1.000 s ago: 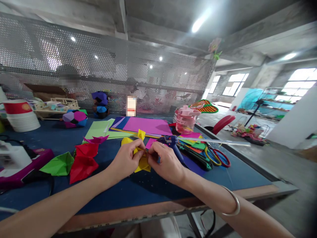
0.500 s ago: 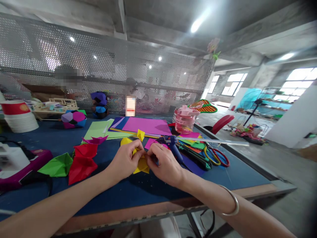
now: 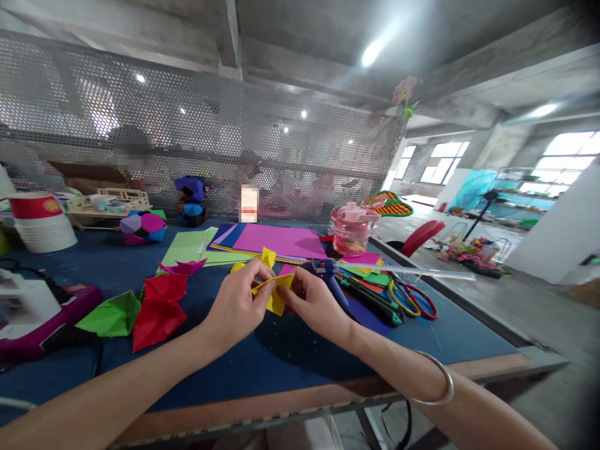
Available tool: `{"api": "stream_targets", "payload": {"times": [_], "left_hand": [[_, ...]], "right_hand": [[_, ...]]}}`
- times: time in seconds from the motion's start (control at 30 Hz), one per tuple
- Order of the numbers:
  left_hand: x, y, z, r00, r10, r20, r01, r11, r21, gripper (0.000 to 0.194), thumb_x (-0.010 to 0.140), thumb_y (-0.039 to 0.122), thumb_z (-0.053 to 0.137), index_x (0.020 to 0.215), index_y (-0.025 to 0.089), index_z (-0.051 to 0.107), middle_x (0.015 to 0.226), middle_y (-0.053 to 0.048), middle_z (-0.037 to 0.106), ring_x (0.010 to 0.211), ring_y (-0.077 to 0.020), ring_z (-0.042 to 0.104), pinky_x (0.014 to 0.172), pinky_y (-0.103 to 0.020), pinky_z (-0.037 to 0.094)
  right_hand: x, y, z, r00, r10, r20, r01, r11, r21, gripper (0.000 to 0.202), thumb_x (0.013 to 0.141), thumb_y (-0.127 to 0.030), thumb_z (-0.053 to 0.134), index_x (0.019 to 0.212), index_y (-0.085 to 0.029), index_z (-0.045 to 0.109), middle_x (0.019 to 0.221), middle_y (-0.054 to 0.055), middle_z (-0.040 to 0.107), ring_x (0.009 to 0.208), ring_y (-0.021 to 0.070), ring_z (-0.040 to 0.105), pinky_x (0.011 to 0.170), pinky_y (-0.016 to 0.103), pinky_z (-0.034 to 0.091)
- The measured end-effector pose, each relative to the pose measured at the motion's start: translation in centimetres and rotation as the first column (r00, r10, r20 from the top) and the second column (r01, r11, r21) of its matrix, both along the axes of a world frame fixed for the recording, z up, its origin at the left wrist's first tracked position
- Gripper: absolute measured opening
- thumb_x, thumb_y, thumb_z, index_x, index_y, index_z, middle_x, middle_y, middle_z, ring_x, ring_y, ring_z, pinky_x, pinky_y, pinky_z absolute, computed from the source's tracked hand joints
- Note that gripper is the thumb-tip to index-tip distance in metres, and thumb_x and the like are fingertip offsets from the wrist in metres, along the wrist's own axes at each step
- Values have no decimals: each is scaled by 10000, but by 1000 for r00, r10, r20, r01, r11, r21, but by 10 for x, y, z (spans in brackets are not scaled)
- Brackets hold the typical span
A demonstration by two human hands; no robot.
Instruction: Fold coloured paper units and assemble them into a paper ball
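A folded yellow paper piece (image 3: 277, 301) is pinched between both hands above the blue table (image 3: 281, 369). My left hand (image 3: 241, 299) holds its left side, thumb and fingers closed. On the right side, my right hand (image 3: 316, 303) grips the paper with bent fingers. Just behind the hands, a small yellow folded piece (image 3: 268, 257) stands up, and more yellow paper shows beside my left fingers. A blue glue gun (image 3: 323, 269) with a long clear stick lies beyond my right hand. Red folded papers (image 3: 157, 322) and a green one (image 3: 112, 314) sit to the left.
Purple and green sheets (image 3: 284, 240) lie at the back. Scissors (image 3: 412, 299), a green-black cutter (image 3: 375, 300) and a pink bottle (image 3: 354, 230) are on the right. Stacked paper cups (image 3: 42, 228), a paper ball (image 3: 143, 227) and a purple device (image 3: 87, 300) stand left.
The yellow paper has been raised and turned, so more of its upper edge shows between the fingers. My right hand's fingers have shifted their hold. The view has moved slightly.
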State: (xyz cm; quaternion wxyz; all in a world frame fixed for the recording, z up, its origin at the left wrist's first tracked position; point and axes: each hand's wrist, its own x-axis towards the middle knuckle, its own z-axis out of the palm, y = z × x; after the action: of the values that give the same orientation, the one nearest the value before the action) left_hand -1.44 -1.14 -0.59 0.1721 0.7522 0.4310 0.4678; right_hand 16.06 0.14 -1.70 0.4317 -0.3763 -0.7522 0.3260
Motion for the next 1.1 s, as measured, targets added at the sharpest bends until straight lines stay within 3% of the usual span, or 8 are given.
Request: {"api": "stream_targets", "payload": {"times": [0.1, 0.27, 0.37, 0.57, 0.67, 0.83, 0.93, 1.1], "left_hand": [[-1, -1, -1, 995, -19, -95, 14, 998, -54, 43, 885, 244, 537, 883, 206, 557, 878, -42, 685, 796, -194, 653, 678, -284, 467], [-1, -1, -2, 965, -107, -238, 114, 993, 18, 87, 869, 149, 523, 915, 214, 556, 905, -19, 667, 852, -189, 628, 750, -298, 448], [-1, 1, -2, 969, -40, -243, 54, 997, 54, 80, 865, 150, 541, 808, 207, 549, 787, -1, 648, 753, -173, 605, 693, -286, 423], [-3, -3, 6, 996, 65, -63, -62, 997, 40, 64, 847, 209, 583, 790, 202, 556, 749, -9, 669, 711, -171, 631, 600, -252, 426], [-3, -3, 7, 999, 46, 23, -46, 999, -13, 101, 846, 272, 601, 789, 200, 560, 740, -13, 668, 684, -168, 635, 592, -248, 451], [-4, 6, 0, 985, -13, 170, 29, 995, -91, 121, 826, 301, 633, 855, 189, 597, 776, -17, 670, 712, -168, 633, 670, -268, 496], [-4, 9, -2, 985, -68, 158, 86, 990, -110, 148, 832, 296, 612, 915, 183, 661, 807, -30, 681, 749, -176, 634, 701, -274, 500], [-4, 9, 1, 983, -103, 151, 125, 982, -144, 165, 806, 301, 597, 770, 158, 671, 728, -39, 669, 693, -175, 601, 662, -276, 485]], "right_hand": [[4, 0, 0, 975, -144, 167, 106, 971, 215, 137, 828, -205, 588, 755, -206, 472, 652, -36, 529, 564, 106, 468, 505, 210, 349], [8, -4, -2, 933, -85, 350, -26, 953, 302, 100, 832, -159, 570, 797, -199, 485, 633, -46, 499, 530, 95, 422, 490, 207, 287], [6, -5, -1, 947, -72, 313, -16, 962, 271, 76, 859, -198, 580, 823, -194, 514, 667, -29, 551, 562, 104, 479, 520, 209, 344], [1, -4, 3, 996, 22, 82, -29, 995, 91, 73, 879, -249, 586, 889, -188, 548, 749, 2, 633, 641, 122, 577, 586, 222, 460], [0, -2, 2, 1000, 17, -17, -16, 997, 72, 150, 907, -323, 573, 944, -179, 582, 774, 12, 650, 673, 128, 587, 607, 227, 481], [1, -3, 2, 999, -32, -15, 34, 994, 106, 161, 911, -330, 580, 966, -180, 598, 711, -6, 619, 618, 122, 565, 567, 216, 453], [2, -6, 4, 999, -31, 15, 29, 986, 166, 103, 913, -281, 565, 926, -186, 602, 732, -1, 626, 643, 126, 574, 603, 222, 462], [3, -10, 6, 998, -27, 55, 14, 972, 236, 86, 913, -229, 547, 898, -184, 620, 729, -3, 625, 631, 120, 555, 605, 219, 449]]}}
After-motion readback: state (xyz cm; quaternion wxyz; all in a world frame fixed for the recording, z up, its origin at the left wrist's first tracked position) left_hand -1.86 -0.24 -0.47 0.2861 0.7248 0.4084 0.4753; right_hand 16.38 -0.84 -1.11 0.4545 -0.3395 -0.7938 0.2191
